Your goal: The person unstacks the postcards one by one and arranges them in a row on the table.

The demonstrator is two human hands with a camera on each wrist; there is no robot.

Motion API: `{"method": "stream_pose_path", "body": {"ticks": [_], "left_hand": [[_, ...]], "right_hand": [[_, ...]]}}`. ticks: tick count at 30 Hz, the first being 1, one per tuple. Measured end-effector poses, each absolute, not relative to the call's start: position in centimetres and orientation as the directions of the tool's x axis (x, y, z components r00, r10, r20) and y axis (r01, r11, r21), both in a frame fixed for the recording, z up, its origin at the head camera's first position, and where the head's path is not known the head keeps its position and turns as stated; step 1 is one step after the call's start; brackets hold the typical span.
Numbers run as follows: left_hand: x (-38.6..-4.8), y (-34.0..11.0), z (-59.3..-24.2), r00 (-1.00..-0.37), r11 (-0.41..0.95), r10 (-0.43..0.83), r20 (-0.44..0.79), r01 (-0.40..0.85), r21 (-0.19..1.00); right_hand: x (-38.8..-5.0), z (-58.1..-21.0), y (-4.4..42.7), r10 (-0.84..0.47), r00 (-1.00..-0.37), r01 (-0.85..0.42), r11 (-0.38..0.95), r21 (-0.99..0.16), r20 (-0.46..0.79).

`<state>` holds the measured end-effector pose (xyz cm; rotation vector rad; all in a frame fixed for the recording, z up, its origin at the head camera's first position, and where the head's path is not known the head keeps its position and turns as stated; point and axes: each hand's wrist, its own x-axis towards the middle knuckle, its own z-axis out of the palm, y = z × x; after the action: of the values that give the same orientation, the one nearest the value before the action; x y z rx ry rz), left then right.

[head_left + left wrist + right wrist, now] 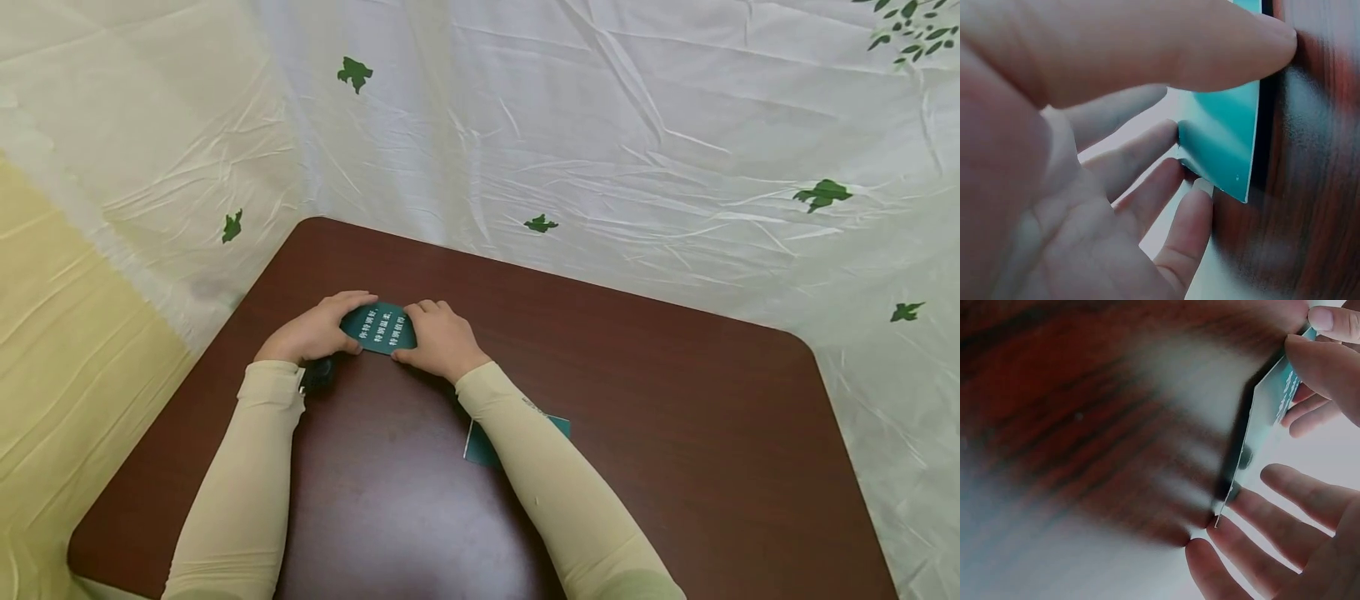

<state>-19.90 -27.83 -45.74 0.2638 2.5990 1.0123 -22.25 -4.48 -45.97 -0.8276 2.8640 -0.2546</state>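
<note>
A teal card with white writing (380, 330) lies near the far left of the brown table, between both hands. My left hand (311, 332) grips its left side, thumb on the near edge and fingers at the far edge; the left wrist view shows the thumb across the teal card (1219, 137). The right hand (444, 340) holds the card's right side, thumb near and fingers far. Fingertips of the right hand (1285, 537) meet the edge of the card (1260, 425) close to the tabletop in the right wrist view.
A second teal item (481, 447) lies on the table (720, 417), partly hidden under the right forearm. A dark object (318, 375) shows beside the left wrist. White cloth with green leaf shapes (600, 125) hangs behind the table.
</note>
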Motion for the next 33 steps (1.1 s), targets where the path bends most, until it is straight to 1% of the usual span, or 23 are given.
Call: {"method": "stream_pose_path", "body": {"ticks": [3, 6, 10, 14, 18, 21, 23, 25, 28, 33], "left_hand": [[-19.9, -27.6, -45.7, -0.927, 0.736, 0.288, -0.241, 0.053, 0.675], [-19.7, -26.9, -45.6, -0.933, 0.749, 0.273, -0.236, 0.052, 0.661], [-19.6, -25.3, -44.9, -0.947, 0.755, 0.252, -0.197, 0.065, 0.652], [-19.3, -22.3, -43.9, -0.941, 0.767, 0.303, -0.154, 0.144, 0.625], [-17.9, -17.6, -43.2, -0.902, 0.791, 0.414, -0.122, 0.291, 0.538], [-16.3, -13.8, -43.2, -0.845, 0.775, 0.520, -0.123, 0.407, 0.483], [-15.2, -11.8, -43.3, -0.805, 0.754, 0.576, -0.143, 0.456, 0.472], [-14.1, -10.4, -43.4, -0.773, 0.738, 0.613, -0.163, 0.487, 0.468], [-12.8, -9.1, -43.7, -0.749, 0.732, 0.637, -0.182, 0.515, 0.445], [-11.6, -7.9, -44.1, -0.723, 0.726, 0.660, -0.205, 0.542, 0.424]], "right_hand": [[-22.2, -45.8, -4.2, -0.544, -0.833, -0.516, 0.830, -0.212, -0.103], [-21.9, -45.6, -2.9, -0.536, -0.838, -0.500, 0.830, -0.246, -0.105], [-21.1, -44.8, 0.2, -0.504, -0.861, -0.468, 0.839, -0.277, -0.074], [-19.3, -44.0, 4.4, -0.475, -0.879, -0.443, 0.846, -0.297, -0.041], [-16.8, -43.5, 8.7, -0.455, -0.890, -0.424, 0.842, -0.335, -0.017], [-14.3, -43.6, 11.9, -0.440, -0.898, -0.407, 0.839, -0.361, -0.010], [-12.7, -43.8, 13.7, -0.435, -0.900, -0.396, 0.836, -0.381, -0.019], [-11.1, -44.1, 15.1, -0.434, -0.900, -0.383, 0.827, -0.411, -0.035], [-9.2, -44.7, 16.6, -0.434, -0.899, -0.364, 0.816, -0.449, -0.061], [-7.4, -45.5, 17.8, -0.426, -0.901, -0.348, 0.825, -0.445, -0.087]]}}
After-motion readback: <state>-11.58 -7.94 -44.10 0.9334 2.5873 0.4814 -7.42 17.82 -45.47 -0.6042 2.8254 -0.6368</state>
